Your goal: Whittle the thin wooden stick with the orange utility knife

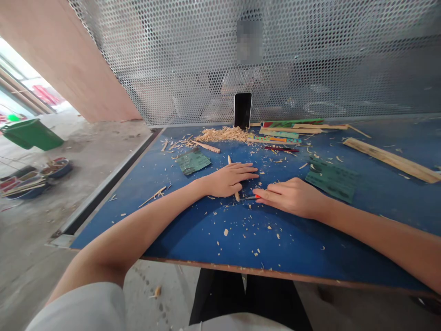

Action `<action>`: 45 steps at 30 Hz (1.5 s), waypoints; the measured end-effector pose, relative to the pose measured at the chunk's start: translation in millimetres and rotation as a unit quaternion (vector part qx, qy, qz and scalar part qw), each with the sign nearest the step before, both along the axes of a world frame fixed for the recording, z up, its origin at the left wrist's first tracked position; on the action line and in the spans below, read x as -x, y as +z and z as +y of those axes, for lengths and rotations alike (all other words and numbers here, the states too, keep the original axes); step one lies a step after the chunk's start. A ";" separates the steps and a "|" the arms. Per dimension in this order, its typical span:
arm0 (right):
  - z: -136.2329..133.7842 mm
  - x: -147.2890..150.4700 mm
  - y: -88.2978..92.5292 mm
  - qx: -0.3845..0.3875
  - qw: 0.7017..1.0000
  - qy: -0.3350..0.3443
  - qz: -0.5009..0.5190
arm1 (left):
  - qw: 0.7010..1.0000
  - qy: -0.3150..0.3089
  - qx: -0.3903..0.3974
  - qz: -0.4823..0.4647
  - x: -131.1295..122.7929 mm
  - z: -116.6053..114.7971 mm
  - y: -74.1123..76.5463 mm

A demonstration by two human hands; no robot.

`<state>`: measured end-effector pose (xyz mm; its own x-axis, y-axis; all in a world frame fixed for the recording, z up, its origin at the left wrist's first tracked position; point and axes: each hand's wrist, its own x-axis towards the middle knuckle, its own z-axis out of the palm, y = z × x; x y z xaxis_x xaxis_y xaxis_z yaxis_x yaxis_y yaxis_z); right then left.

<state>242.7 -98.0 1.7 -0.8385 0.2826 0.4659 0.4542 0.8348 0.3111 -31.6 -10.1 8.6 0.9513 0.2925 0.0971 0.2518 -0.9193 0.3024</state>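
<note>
A slim pale wooden stick [237, 196] lies on the blue table under my left hand [227, 179]. My left fingers stretch out over it to the right while the thumb bends in beside it, holding it against the table. The stick's far end pokes out above the hand, its near end below. My right hand [292, 196] is closed around a small carving knife [248, 198] with a red-orange handle, mostly hidden by the fingers. Its thin grey blade points left and meets the stick's near end, or lies just beside it. Wood chips surround both hands.
A phone [243, 110] leans upright against the perforated metal screen [193, 59], behind a heap of shavings [223, 134]. Green sandpaper sheets [193, 161] [332, 179] lie on either side. Wood strips [392, 160] and a dark red tool [281, 149] are at the back and right.
</note>
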 end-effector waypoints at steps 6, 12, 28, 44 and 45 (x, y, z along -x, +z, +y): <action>-2.6 3.4 2.2 0.017 0.999 -0.017 -0.025 | 1.000 -0.001 0.007 0.001 -0.6 1.0 -0.1; -3.9 3.9 2.9 0.012 0.999 -0.008 -0.042 | 1.000 -0.004 0.006 -0.002 0.7 1.2 0.0; -3.2 3.9 1.9 -0.014 1.000 -0.015 0.002 | 1.000 -0.001 0.005 -0.005 0.1 -0.7 2.1; -1.7 7.7 5.8 0.028 0.999 -0.030 0.010 | 1.000 -0.001 0.004 -0.005 -0.8 0.0 1.0; -1.9 8.0 6.6 0.037 0.999 -0.031 0.009 | 1.000 -0.001 0.003 -0.005 -1.0 0.0 1.1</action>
